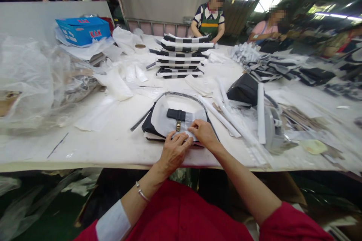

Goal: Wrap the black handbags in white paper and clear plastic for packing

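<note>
One black handbag (173,113) with one gold clasp (178,125) lies on the white worktable (93,147) I watch remotely, the left hand (174,148) outstretched across its near edge. The right hand (204,132) curls nearby; from here, I cannot tell whether it pinches.

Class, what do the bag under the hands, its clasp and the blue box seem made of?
Bag: perhaps leather or imitation; its black side looks smooth. Clasp: probably metal, gold-toned and shiny. Blue box: likely printed cardboard, given thin, flat walls.
</note>
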A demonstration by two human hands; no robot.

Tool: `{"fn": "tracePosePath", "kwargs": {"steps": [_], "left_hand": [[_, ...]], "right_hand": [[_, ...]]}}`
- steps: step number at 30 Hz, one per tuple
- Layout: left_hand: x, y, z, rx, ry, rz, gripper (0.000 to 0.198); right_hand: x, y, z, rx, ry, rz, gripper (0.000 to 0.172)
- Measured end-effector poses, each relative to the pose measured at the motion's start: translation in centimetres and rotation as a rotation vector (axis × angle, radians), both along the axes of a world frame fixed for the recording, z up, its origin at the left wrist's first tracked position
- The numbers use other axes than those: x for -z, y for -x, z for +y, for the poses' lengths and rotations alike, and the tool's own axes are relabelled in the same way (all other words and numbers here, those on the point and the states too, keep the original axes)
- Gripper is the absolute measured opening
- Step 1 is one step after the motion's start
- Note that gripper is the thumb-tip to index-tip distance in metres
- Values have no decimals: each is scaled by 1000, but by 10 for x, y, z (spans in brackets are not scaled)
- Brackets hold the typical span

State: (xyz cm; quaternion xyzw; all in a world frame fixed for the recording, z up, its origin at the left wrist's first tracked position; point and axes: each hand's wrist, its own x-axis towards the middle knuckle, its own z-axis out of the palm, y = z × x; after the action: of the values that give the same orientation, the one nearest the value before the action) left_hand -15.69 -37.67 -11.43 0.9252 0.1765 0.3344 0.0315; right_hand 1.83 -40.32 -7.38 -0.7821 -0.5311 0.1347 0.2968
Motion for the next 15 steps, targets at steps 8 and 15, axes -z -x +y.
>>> {"fn": "tracePosePath", "kwargs": {"steps": [8,15], "left_hand": [[-1,1,0,10,-12,-12,30],[-2,0,6,27,-109,-58,33]], "right_hand": [[-49,-50,-67,330,-345,400,32],[-70,-185,-202,895,-320,-75,35]]}}
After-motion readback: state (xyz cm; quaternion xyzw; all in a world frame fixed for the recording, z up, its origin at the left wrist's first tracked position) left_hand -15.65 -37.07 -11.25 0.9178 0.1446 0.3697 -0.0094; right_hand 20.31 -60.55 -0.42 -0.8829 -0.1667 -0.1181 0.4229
